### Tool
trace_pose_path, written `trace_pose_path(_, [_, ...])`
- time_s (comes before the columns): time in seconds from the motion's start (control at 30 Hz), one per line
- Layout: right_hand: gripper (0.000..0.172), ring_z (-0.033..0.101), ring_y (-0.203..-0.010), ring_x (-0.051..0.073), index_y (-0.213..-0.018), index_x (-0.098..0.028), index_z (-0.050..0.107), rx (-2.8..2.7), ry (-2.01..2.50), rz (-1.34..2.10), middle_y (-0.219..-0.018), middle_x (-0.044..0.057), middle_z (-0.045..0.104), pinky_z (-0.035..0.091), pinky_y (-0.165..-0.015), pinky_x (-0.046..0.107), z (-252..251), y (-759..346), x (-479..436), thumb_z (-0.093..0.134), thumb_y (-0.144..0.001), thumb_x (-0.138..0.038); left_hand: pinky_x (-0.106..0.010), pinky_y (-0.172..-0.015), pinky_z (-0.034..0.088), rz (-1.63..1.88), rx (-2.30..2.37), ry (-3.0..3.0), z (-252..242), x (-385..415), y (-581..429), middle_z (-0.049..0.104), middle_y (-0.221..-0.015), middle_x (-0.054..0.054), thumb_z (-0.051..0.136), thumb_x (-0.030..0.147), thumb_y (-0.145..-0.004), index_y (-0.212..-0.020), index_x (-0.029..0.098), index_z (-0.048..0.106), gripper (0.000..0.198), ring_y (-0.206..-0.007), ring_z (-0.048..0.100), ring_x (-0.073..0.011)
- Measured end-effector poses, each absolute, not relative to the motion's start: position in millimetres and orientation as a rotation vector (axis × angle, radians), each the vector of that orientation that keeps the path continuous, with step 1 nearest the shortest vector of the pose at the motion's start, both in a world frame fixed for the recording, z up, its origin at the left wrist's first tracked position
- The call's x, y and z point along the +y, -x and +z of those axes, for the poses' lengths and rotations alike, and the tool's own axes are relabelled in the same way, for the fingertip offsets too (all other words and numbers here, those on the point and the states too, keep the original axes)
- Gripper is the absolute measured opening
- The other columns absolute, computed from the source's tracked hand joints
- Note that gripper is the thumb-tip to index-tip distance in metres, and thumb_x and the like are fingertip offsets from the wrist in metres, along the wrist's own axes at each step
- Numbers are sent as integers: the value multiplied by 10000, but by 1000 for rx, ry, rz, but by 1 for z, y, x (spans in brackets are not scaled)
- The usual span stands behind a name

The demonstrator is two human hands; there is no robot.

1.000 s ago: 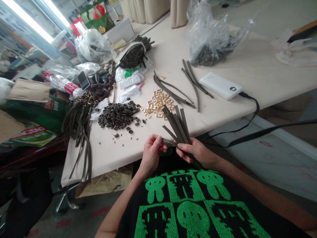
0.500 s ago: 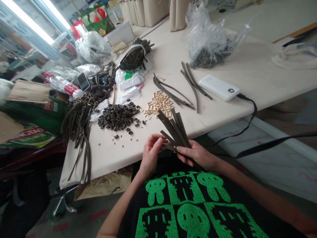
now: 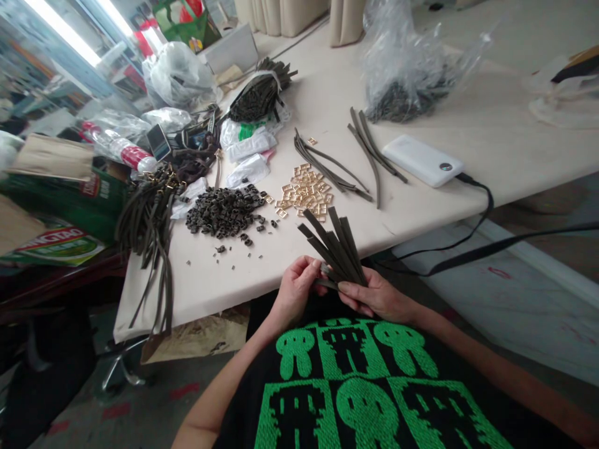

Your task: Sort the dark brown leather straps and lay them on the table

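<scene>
My right hand (image 3: 374, 293) is wrapped round the lower end of a fanned bundle of dark strips (image 3: 337, 246) at the table's front edge. The thumb and fingers of my left hand (image 3: 299, 284) pinch one strip (image 3: 327, 284) at the bundle's left side. Just beyond the bundle lies a pile of gold buckles (image 3: 306, 190). Left of that is a heap of small dark loops (image 3: 224, 212). More dark strips lie loose behind the buckles (image 3: 327, 168) and farther right (image 3: 369, 149).
A white power bank (image 3: 422, 160) with a black cable rests at the right. Behind it stands a clear plastic bag (image 3: 402, 68). Strips with metal fittings (image 3: 154, 237) hang over the table's left edge, near a bottle (image 3: 119, 148) and a tied bundle (image 3: 257, 93).
The view has shifted slightly, so table items appear a little higher and farther right. Both hands keep their hold, and the strips in my right hand are fanned a bit differently.
</scene>
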State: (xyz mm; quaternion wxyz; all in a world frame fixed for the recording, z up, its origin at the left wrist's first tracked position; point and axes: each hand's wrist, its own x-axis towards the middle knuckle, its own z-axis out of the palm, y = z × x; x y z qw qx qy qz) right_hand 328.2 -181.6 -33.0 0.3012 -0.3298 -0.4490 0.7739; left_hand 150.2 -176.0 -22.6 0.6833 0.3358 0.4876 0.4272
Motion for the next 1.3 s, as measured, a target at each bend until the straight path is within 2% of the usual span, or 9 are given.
trace_pose_path(0.13, [392, 290, -353, 21, -1109, -146, 615, -1179, 865, 2079, -573, -78, 490, 187, -317, 162, -33, -329, -181, 635, -888, -469, -222, -592, 475, 1103, 1185, -912, -21, -174, -152, 621, -754, 14, 707, 374, -811, -860, 193, 584, 224, -626, 574, -106])
trace_pose_path(0.23, [388, 292, -350, 23, -1101, -156, 587, -1153, 862, 2090, -572, -83, 491, 189, -322, 162, -32, -329, -181, 633, -886, -477, -260, -708, 481, 1180, 1340, -1313, -16, -174, -147, 645, -790, -13, 678, 265, -832, -817, 211, 649, 63, -751, 601, -146])
trace_pose_path(0.37, [330, 298, -349, 26, -868, -172, 556, -1187, 899, 2028, -541, -83, 469, 185, -329, 171, -33, -327, -180, 629, -881, -494, -306, -799, 474, 1099, 1336, -1668, -7, -178, -141, 705, -842, -47, 644, 206, -842, -888, 238, 722, 96, -809, 626, -183])
trace_pose_path(0.43, [339, 310, -354, 30, -788, -180, 525, -1210, 928, 1986, -540, -77, 470, 191, -331, 176, -34, -325, -180, 624, -882, -490, -309, -780, 478, 1064, 1347, -1666, -7, -179, -141, 713, -845, -51, 699, 240, -805, -887, 230, 720, 86, -791, 628, -187])
trace_pose_path(0.63, [303, 312, -362, 41, -820, -189, 527, -1307, 1007, 1910, -557, -78, 473, 210, -340, 189, -36, -322, -182, 603, -890, -474, -246, -601, 447, 946, 1335, -1372, -19, -177, -140, 656, -683, -4, 669, 312, -830, -779, 189, 661, 133, -610, 553, -132])
trace_pose_path(0.77, [300, 322, -399, 61, -762, -195, 532, -1422, 1032, 1789, -534, -70, 438, 238, -375, 210, -38, -322, -183, 571, -912, -451, -262, -617, 443, 893, 1394, -1480, -18, -175, -138, 699, -704, -20, 644, 250, -819, -781, 199, 698, 84, -628, 586, -152])
trace_pose_path(0.9, [264, 387, -485, 95, -764, -189, 561, -1534, 1058, 1709, -557, -47, 467, 301, -458, 230, -41, -323, -182, 556, -918, -403, -286, -631, 433, 808, 1468, -1648, -10, -173, -136, 720, -700, -32, 661, 148, -729, -731, 224, 714, 93, -635, 611, -183])
trace_pose_path(1.13, [235, 409, -531, 114, -949, -172, 636, -1668, 1067, 1653, -598, -38, 481, 329, -492, 233, -41, -324, -181, 529, -924, -379, -274, -562, 383, 789, 1485, -1672, -9, -173, -135, 665, -607, -22, 656, 114, -674, -673, 223, 707, 120, -547, 533, -166])
trace_pose_path(1.3, [201, 435, -571, 122, -885, -182, 646, -1811, 1030, 1509, -622, -25, 496, 350, -524, 236, -40, -322, -180, 497, -930, -308, -272, -558, 355, 753, 1625, -1668, -18, -175, -137, 584, -530, -9, 667, 89, -642, -553, 211, 639, 154, -507, 471, -150])
